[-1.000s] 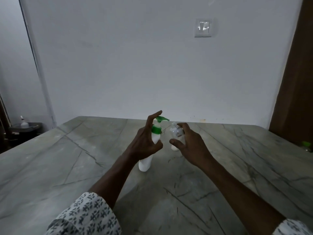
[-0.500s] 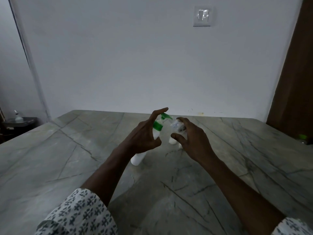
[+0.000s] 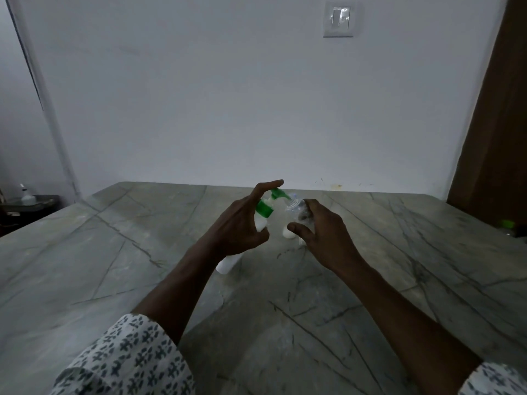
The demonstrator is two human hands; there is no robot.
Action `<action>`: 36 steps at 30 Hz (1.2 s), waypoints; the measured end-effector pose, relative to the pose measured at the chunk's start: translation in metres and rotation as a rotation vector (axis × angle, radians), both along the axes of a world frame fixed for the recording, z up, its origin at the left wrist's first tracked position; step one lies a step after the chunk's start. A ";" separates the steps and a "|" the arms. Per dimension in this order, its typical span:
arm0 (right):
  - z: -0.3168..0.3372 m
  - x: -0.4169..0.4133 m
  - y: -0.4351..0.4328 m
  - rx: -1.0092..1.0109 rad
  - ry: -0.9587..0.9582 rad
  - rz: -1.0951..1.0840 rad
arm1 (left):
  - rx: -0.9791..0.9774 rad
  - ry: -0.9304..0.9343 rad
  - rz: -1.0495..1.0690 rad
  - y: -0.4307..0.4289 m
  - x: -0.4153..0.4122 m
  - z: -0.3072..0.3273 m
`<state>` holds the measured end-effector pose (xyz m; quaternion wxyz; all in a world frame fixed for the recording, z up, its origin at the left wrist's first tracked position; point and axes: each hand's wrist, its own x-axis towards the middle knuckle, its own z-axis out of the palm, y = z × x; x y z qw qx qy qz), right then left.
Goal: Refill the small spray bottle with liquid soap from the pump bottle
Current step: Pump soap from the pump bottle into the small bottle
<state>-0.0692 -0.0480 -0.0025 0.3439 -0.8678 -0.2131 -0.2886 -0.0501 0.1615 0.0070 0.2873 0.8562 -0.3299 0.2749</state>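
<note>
My left hand (image 3: 236, 226) grips a white pump bottle (image 3: 231, 262) with a green collar and green pump head, tilted to the right above the table. My index finger rests over the pump head. The green nozzle points at the open mouth of a small clear spray bottle (image 3: 298, 210), which my right hand (image 3: 322, 235) holds tilted toward the nozzle. A small white piece (image 3: 289, 233), perhaps the spray cap, lies on the table between my hands, partly hidden.
A grey veined stone table (image 3: 142, 266) spreads out under my hands, ending at a white wall. A dark side stand with a small bottle (image 3: 27, 195) is at the far left. A green-capped object (image 3: 506, 226) sits at the right edge by a brown door.
The pump bottle has tilted further to the right and its nozzle has closed in on the small bottle's mouth. The view shifted a little downward.
</note>
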 end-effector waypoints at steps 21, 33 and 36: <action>-0.003 0.003 0.004 -0.010 0.054 0.045 | -0.071 0.028 0.021 0.000 -0.004 0.002; -0.003 0.002 0.006 -0.006 0.089 0.058 | -0.108 0.109 -0.045 0.003 -0.007 0.000; -0.005 0.003 0.004 -0.006 0.098 0.070 | -0.082 0.103 -0.035 0.002 -0.006 -0.001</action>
